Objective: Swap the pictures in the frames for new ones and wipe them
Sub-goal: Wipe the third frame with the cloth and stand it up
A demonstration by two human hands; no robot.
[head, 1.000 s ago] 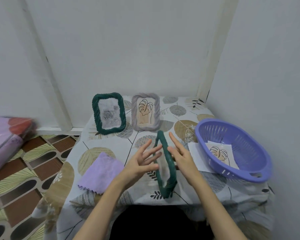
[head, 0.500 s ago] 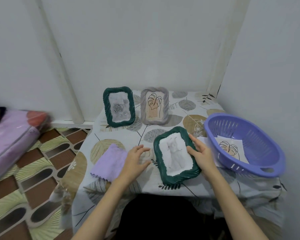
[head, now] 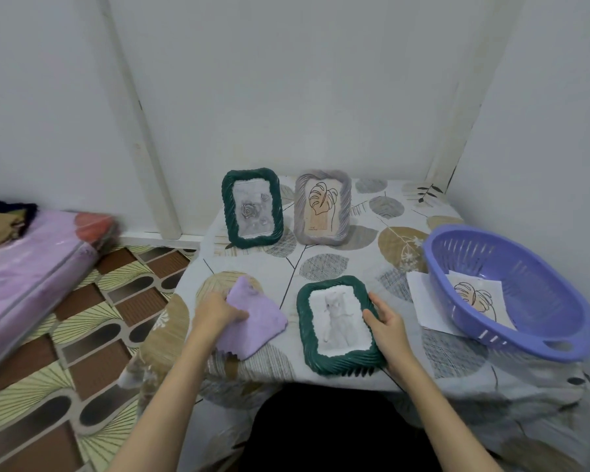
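1. Hands first: left hand (head: 215, 310) grips the purple cloth (head: 252, 321) at its near-left part, fingers curled into the fabric; one corner of the cloth is bunched up and lifted, the rest lies on the tabletop (head: 365, 264).
2. Right hand (head: 385, 327) holds the right edge of the green frame (head: 338, 323), thumb on the front face, other fingers along the outer rim.
3. That green frame lies face up near the front edge of the tabletop, just right of the cloth, not touching it. Picture inside is pale grey, looks like a cat, blurred.
4. Second green frame (head: 252, 207) stands upright at the back of the tabletop, holds a grey rose picture.
5. Grey frame (head: 322, 207) stands just right of it, close beside; holds a line drawing of a leaf on a tan background.
6. Purple basket (head: 511, 291) sits at the right end of the tabletop, tilted, well apart from the frames. Loose leaf print (head: 477, 298) lies inside it.
7. White paper sheet (head: 426, 301) lies flat on the tabletop, partly under the basket's left side.
8. Tabletop is covered with a leaf-pattern cloth and sits in the corner of white walls.
9. Far left: pink mattress (head: 31, 281) on a patterned tile floor (head: 92, 321), dark folded fabric on its far end.
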